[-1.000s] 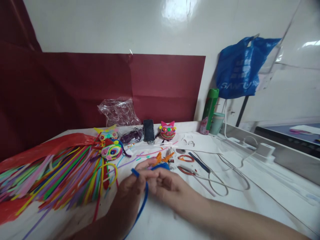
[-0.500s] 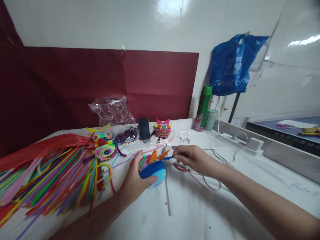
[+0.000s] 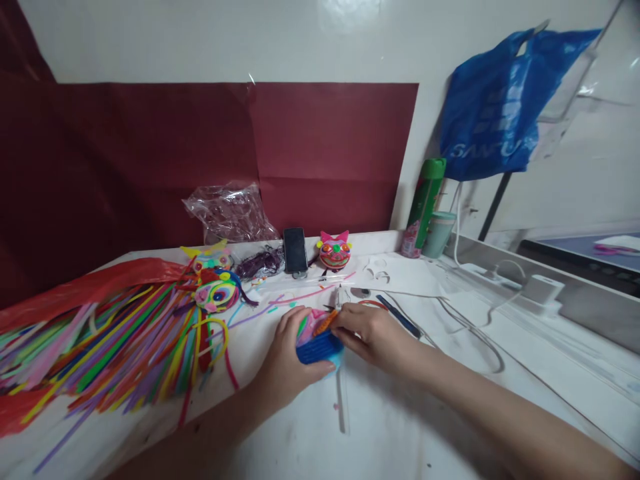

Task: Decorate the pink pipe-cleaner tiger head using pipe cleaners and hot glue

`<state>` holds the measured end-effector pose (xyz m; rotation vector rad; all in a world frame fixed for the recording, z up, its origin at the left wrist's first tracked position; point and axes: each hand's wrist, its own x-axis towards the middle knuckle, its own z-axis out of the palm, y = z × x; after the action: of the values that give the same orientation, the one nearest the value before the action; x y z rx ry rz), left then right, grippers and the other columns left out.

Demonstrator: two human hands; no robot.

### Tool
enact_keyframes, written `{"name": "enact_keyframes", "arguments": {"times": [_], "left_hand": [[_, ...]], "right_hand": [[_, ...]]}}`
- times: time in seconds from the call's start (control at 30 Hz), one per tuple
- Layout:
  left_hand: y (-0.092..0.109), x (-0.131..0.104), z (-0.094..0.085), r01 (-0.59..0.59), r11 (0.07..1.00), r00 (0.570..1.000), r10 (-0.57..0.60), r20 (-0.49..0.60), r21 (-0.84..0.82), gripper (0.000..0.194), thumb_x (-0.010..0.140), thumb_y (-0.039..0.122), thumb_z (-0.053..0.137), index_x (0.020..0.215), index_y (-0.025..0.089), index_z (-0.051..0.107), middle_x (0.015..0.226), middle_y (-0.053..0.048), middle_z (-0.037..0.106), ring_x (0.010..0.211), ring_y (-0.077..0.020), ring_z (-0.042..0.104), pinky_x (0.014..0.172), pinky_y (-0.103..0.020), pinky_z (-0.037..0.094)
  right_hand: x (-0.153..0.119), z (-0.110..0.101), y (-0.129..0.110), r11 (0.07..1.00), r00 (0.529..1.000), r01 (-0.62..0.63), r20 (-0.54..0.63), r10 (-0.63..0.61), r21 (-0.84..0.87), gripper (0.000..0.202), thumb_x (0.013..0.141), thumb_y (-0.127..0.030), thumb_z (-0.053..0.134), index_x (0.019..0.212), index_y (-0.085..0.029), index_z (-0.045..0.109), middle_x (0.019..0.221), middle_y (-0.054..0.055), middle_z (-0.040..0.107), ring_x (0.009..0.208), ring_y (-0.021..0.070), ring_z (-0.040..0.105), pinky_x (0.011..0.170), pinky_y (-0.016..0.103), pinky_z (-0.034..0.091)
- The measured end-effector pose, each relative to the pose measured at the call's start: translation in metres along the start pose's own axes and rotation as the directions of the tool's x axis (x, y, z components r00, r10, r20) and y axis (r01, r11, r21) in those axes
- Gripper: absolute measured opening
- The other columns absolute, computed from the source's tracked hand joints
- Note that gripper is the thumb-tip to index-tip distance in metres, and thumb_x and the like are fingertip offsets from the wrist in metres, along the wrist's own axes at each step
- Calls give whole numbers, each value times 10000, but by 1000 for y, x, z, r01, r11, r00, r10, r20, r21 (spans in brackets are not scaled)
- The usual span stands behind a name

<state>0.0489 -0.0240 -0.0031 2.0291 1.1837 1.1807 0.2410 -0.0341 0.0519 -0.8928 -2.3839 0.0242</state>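
My left hand (image 3: 293,353) is wrapped around a round craft ornament (image 3: 320,348), blue on the near side and pink with some green on the far side. An orange piece (image 3: 326,323) sticks up from its top. The fingertips of my right hand (image 3: 361,328) close on this orange piece at its right end; the exact contact is partly hidden. Just right of that hand, a dark blue slim tool (image 3: 401,316) lies on the table. A red-handled tool (image 3: 374,304) lies behind the same hand, partly covered.
Colourful strips (image 3: 125,347) spread over the left side. Finished-looking animal-face ornaments (image 3: 217,293) lie beside them, and a pink one (image 3: 335,251) stands at the back near a phone (image 3: 295,251). A green spray can (image 3: 424,207), a cup (image 3: 440,235) and white cables (image 3: 493,333) occupy the right.
My right hand has let go of the blue tool, which now lies on the table, and has come onto the orange piece. The ornament has shifted slightly right in view.
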Motion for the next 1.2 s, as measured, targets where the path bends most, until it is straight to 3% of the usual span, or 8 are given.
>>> {"name": "enact_keyframes", "arguments": {"times": [0.53,0.67,1.03,1.2], "left_hand": [[-3,-4,3,-69,996,997,71,-25,63,738,556,205,735,1222,236,417,1270,-106,448,1210,-310,411,1007,-480,355],[-2,-4,3,-71,995,997,73,-19,74,744,551,200,737,1221,225,412,1266,-109,448,1202,-302,419,1008,-465,357],[-1,-2,1,-63,995,998,63,5,71,773,533,216,752,1233,234,424,1274,-102,446,1215,-313,403,1015,-477,345],[4,-3,1,-21,999,1000,21,1,36,677,620,217,683,1240,219,412,1291,-109,438,1237,-293,385,1041,-467,317]], "right_hand": [[-4,8,-14,967,998,58,-9,-62,-246,216,897,-137,397,741,-174,542,693,26,553,586,127,488,529,232,323],[-4,6,-16,945,995,96,8,-99,-312,213,897,-99,367,797,-165,543,746,35,553,612,134,478,540,244,316],[-5,7,-16,955,995,95,68,-79,-282,216,903,-95,348,885,-157,554,838,52,554,659,138,487,572,249,350],[-5,6,-19,942,994,101,81,-79,-321,219,915,-115,347,867,-153,557,823,49,560,638,136,474,570,252,341]]}}
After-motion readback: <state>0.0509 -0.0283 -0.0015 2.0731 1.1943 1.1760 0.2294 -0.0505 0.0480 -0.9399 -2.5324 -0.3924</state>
